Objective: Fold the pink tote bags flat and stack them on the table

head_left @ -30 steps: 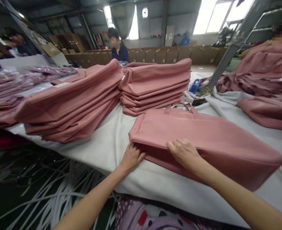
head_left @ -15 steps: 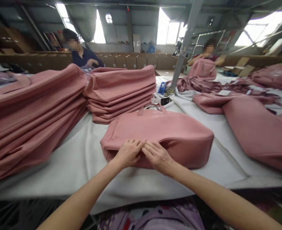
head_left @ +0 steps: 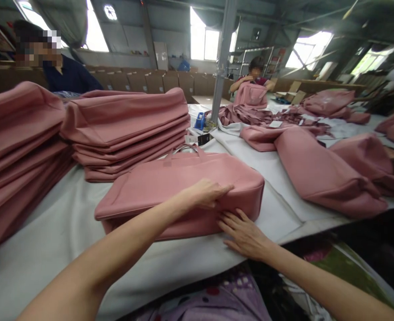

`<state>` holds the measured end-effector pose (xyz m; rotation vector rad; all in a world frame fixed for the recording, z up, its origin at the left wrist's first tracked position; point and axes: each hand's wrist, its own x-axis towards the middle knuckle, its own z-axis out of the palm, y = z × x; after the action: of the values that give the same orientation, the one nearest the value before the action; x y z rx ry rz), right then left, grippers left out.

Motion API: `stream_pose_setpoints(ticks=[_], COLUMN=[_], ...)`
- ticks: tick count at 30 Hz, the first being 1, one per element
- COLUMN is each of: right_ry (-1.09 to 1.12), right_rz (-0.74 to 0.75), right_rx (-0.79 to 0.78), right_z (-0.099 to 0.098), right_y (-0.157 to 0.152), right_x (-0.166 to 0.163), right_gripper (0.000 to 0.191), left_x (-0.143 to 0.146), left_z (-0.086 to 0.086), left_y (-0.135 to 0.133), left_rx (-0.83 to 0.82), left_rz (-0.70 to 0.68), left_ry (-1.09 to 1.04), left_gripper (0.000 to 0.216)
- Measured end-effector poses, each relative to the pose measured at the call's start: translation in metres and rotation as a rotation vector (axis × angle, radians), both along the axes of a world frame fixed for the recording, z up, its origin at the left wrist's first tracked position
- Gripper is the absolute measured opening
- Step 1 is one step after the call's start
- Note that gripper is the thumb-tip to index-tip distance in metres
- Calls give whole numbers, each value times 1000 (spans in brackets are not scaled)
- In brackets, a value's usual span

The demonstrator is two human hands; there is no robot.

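A flat pink bag (head_left: 170, 183) with short handles lies on the white-covered table (head_left: 49, 240) in front of me. My left hand (head_left: 205, 194) rests on its top near the right end, fingers stretched out flat. My right hand (head_left: 245, 234) lies on the table against the bag's lower front edge, fingers spread, some tucked at the bag's underside. Neither hand grips anything.
Two tall stacks of folded pink bags (head_left: 123, 129) stand at left and behind. Loose pink bags (head_left: 320, 174) lie at right. A grey post (head_left: 221, 58) rises mid-table beside a blue tool (head_left: 200, 120). One person (head_left: 59, 71) sits far left, another (head_left: 255, 78) behind.
Both hands have slid right along the bag's front edge. My left hand now lies on top near the right end; my right has dropped to the table under the edge. The view turned right.
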<state>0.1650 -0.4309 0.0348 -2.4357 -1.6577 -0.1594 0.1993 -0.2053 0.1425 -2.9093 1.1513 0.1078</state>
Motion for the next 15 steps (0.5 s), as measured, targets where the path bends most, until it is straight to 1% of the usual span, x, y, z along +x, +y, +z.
stream_pose_setpoints(ticks=[2,4,6,8,12,14,15], right_ry=[117,182,205,221,244,259,265], right_rz=[-45,-36,-23,-4,-10,-62,-124], right_rx=[-9,-2,12,35,113,181,234], right_z=[-12,-23,-30,-33,-31,-31,-31], right_y=[11,16,18,19,21,15,8], right_x=[16,29,37,40,39,36,33], right_gripper=[56,50,46,49,55,51,45], left_x=[-7,-17,-24,-25,-25,-27,-28], left_z=[-14,-31,-47,-59,-80,-92,-98], left_y=[-1,-2,-3,-3,4,10,13], left_rx=[18,-4,-27,-62,-175,-249,-295], left_rz=[-43,-59,-58,-37,73,123,146], left_ry=[7,-8,-13,14,55,55,62], left_gripper=[70,62,58,57,61,64,64])
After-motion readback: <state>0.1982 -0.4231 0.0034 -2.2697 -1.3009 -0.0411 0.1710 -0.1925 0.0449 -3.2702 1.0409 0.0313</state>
